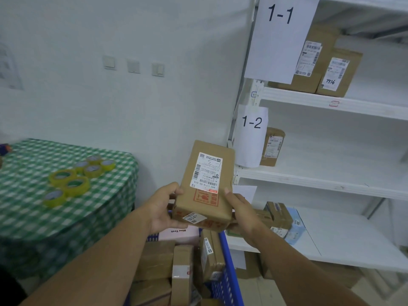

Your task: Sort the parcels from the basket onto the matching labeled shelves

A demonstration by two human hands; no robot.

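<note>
- Parcels (pixel 154 259) of brown card lie packed together in the blue basket (pixel 229 261) at the bottom edge, nearest the camera.
- Just above the basket, the left hand (pixel 163 206) and the right hand (pixel 242 210) grasp the held parcel (pixel 207 184) by its lower sides, thumbs on its front. It tilts away, with its white label (pixel 206 171) facing the camera.
- To the left, a table (pixel 33 217) under a green checked cloth carries several yellow tape rolls (pixel 75 180).
- Behind the right hand, more boxes (pixel 278 215) sit on a low white shelf (pixel 353 239).
- Higher up, one upright box (pixel 272 146) stands just beside the "1-2" sign (pixel 251 133).
- Above that, two boxes (pixel 320 58) stand touching behind the "1-1" sign (pixel 280 36).
- Farthest off, three switches (pixel 133 67) are set in the white wall.
</note>
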